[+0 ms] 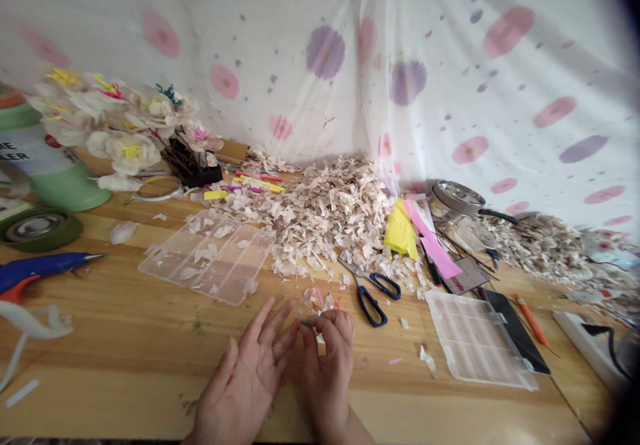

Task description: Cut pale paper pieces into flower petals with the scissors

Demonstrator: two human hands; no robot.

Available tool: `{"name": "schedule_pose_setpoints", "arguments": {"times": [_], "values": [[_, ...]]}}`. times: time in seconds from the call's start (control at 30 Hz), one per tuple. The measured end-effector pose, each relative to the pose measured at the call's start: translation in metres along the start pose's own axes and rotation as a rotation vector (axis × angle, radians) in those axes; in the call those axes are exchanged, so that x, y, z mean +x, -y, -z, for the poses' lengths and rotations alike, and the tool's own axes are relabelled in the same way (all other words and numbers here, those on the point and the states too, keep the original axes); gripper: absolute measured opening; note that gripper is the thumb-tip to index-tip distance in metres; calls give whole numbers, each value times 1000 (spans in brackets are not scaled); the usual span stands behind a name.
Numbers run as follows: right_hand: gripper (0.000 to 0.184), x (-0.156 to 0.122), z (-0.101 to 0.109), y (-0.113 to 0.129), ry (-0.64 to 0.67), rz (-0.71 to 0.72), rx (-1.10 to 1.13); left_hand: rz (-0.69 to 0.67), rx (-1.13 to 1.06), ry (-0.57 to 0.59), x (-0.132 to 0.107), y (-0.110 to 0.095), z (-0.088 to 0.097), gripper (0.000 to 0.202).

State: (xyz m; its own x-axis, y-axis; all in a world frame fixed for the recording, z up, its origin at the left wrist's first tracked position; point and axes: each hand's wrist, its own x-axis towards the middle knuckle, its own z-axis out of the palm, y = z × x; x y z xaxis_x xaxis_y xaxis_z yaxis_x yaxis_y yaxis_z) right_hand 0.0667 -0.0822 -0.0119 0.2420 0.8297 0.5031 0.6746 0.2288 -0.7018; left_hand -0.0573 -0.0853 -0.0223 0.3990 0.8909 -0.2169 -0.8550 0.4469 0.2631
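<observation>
My left hand [250,371] lies palm up above the table's front part, fingers stretched out, with nothing on its palm. Close beside its fingertips, my right hand [327,358] is closed in a pinch. A small dark grey bit [309,322] shows at its thumb and fingertips; too little is visible to name it. Just beyond the right hand lie pink and white scraps [327,298]. Blue-handled scissors [373,295] rest to its right, blades toward a large heap of pale petals [340,205].
A clear plastic tray [205,255] holding loose petals lies left, another compartment tray [480,338] right. Farther left are a blue glue gun [45,268], green tape [40,228] and white handmade flowers [133,151]. At right are yellow paper [400,231], an orange pen [531,321] and a power strip [593,351].
</observation>
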Motion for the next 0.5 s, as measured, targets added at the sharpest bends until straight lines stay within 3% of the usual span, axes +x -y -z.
{"name": "schedule_pose_setpoints", "arguments": {"times": [0.5], "values": [[20, -2, -3, -2, 18, -7, -30, -1, 3, 21, -1, 0, 1, 63]]}}
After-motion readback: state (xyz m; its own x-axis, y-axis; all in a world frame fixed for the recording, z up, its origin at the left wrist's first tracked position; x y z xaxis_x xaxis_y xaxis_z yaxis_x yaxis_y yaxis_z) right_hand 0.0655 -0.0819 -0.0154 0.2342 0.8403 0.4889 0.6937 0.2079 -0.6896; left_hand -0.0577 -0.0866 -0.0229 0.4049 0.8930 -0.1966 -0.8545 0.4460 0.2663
